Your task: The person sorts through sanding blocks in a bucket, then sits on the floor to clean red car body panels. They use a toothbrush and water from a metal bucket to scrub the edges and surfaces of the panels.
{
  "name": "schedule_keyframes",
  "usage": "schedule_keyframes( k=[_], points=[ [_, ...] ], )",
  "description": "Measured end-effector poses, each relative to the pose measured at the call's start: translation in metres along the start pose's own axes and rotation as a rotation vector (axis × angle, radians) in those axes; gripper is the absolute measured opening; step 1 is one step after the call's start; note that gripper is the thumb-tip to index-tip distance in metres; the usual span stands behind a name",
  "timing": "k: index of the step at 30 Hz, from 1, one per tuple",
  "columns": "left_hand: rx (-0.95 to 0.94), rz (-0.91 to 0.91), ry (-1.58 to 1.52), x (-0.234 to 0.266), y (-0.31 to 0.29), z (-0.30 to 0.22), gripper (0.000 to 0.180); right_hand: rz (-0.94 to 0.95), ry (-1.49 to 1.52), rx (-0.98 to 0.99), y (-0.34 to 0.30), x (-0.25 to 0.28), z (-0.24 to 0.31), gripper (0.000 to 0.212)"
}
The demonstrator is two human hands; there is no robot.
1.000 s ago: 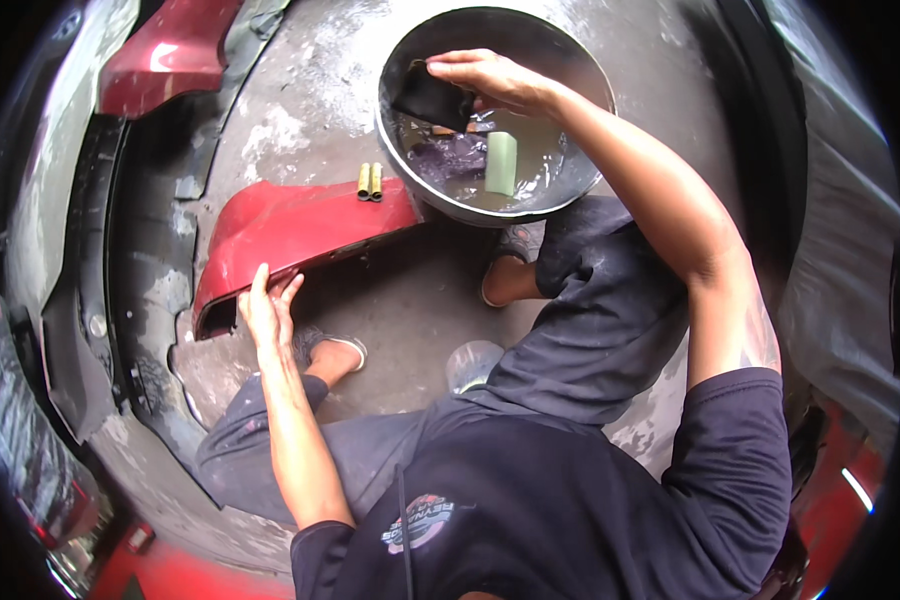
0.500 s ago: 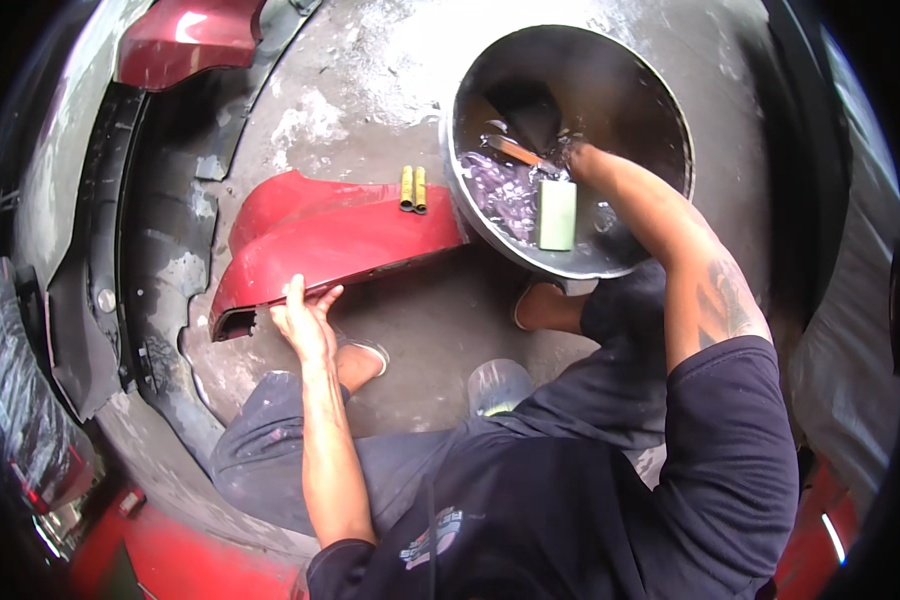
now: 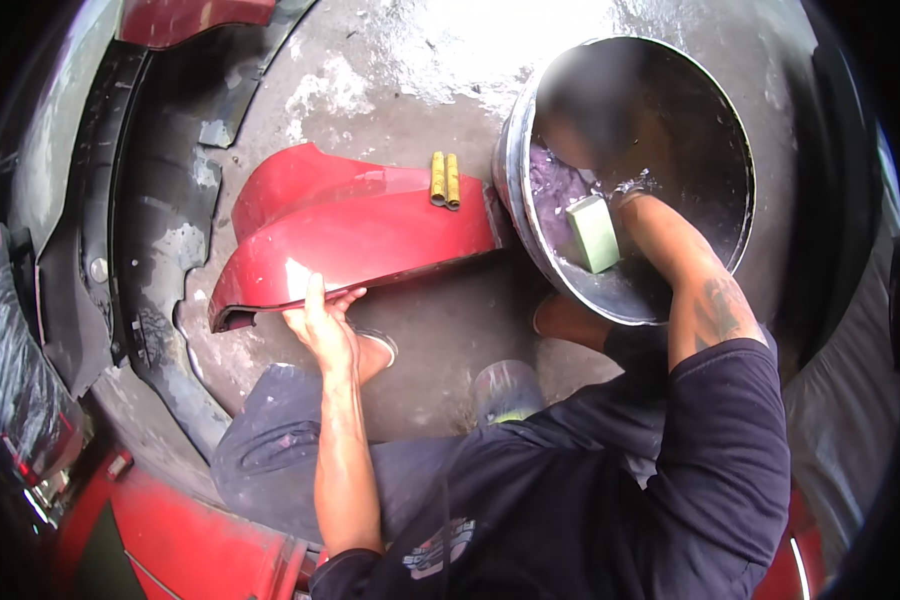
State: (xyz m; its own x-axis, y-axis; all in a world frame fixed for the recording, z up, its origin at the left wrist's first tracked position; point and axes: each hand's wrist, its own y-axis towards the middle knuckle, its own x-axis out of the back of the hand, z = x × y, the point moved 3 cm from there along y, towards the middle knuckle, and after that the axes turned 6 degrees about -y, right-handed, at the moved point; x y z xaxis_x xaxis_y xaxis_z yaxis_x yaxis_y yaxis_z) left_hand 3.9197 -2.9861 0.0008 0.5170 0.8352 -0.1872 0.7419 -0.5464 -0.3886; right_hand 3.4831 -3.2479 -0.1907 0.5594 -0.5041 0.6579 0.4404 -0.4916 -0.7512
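Shirt of dark short-sleeved cloth point(image 3: 590, 500) nearest, with dusty dark trousers point(image 3: 280, 430) spread at the knees beyond. Between the legs, small translucent cup point(image 3: 508, 390) with yellow-green at its base. Next, bare left hand point(image 3: 325, 325) at the lower edge of a curved, glossy red car-body panel point(image 3: 355, 240). Grip there partly closed about the edge, one digit laid up over the painted face, the others curled below. Panel lying slantwise ahead of the left hand, bearing two short yellow hollow tubes point(image 3: 438, 180) side by side near its right end.

Just beside that end, large round dark tub with a pale rim point(image 3: 511, 170), holding murky water. Bare right hand point(image 3: 634, 204) sunk in the water nearly to beyond the wrist (forearm tattooed, reaching in over the near rim). Cannot tell how far open that grip, or whether closed on anything. Left of the wrist, pale green rectangular block point(image 3: 592, 233); farther left, crumpled purple material point(image 3: 558, 190), wet. Dark blur over the tub's upper left.

Around, grey concrete floor with whitish patches point(image 3: 410, 130). Off to the left, long curved black part point(image 3: 155, 240); farthest, at the upper left, glossy red piece point(image 3: 195, 20).
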Motion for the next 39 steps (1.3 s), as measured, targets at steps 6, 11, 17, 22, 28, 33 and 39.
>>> schedule_keyframes(
  k=[6,11,17,22,28,33,39],
  points=[
    [0.027,0.025,-0.015,-0.002,0.003,0.006,0.045,-0.021,-0.005,0.005,0.025,0.015,0.026,0.025],
    [0.0,0.001,-0.03,-0.009,-0.003,-0.002,0.045,-0.012,-0.023,0.014,0.011,0.012,0.021,0.028],
    [0.023,0.008,-0.023,0.008,0.0,0.003,0.04,0.038,-0.108,0.08,0.009,0.041,0.006,0.031],
    [-0.001,0.019,-0.017,0.002,0.006,0.013,0.046,0.135,-0.202,0.11,-0.007,0.043,0.017,0.033],
    [0.004,0.056,-0.087,0.013,0.009,0.012,0.035,0.171,-0.338,0.082,-0.049,0.105,0.021,0.036],
    [0.021,0.091,-0.139,0.016,0.014,0.017,0.058,-0.449,-0.067,-0.125,-0.193,0.184,-0.046,0.036],
    [0.108,0.11,-0.405,0.038,0.022,-0.011,0.067,-0.655,0.532,0.06,-0.284,0.305,0.093,0.035]
  ],
)
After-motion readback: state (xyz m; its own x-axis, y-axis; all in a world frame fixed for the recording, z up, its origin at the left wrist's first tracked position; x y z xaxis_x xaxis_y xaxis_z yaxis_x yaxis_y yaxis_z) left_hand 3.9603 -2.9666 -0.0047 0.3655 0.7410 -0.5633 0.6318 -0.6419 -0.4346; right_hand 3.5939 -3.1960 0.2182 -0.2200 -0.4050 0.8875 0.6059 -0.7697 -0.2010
